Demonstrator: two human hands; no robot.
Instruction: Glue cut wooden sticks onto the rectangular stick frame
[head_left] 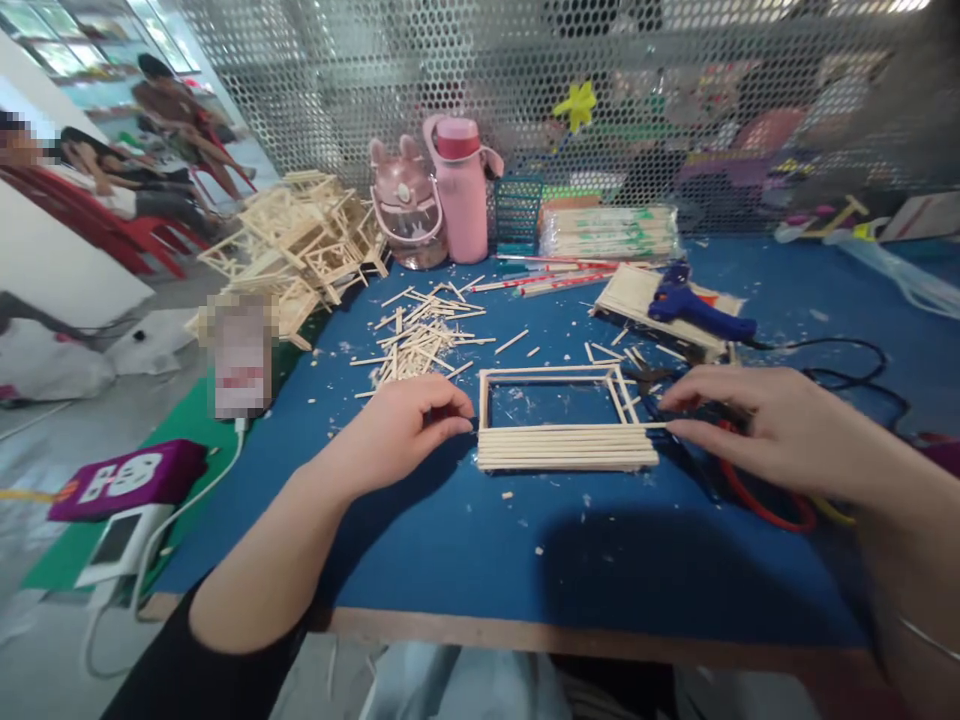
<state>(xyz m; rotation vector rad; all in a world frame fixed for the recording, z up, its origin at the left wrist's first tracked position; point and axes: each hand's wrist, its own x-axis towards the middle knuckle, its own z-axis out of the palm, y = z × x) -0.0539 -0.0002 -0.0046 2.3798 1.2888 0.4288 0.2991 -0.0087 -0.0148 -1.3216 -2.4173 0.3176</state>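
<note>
A small rectangular frame of thin wooden sticks [551,375] lies on the blue table, its near part covered by several sticks side by side [566,450]. The farthest of these, a wooden stick [652,426], juts out past the right side. My right hand [757,425] has its thumb and forefinger at that jutting end. At the frame's left edge is my left hand [401,425], thumb and forefinger curved with a small gap between their tips, close to the stick's left end. Beside my right hand, dark-jawed pliers [649,376] are partly hidden.
Loose cut sticks [424,335] lie behind my left hand. A blue glue gun [701,308] rests on a stick panel, its cord running right. Farther back stand a pink bottle [461,195], a clear bottle [411,215] and a stick model [300,250]. A charging phone [240,360] is left.
</note>
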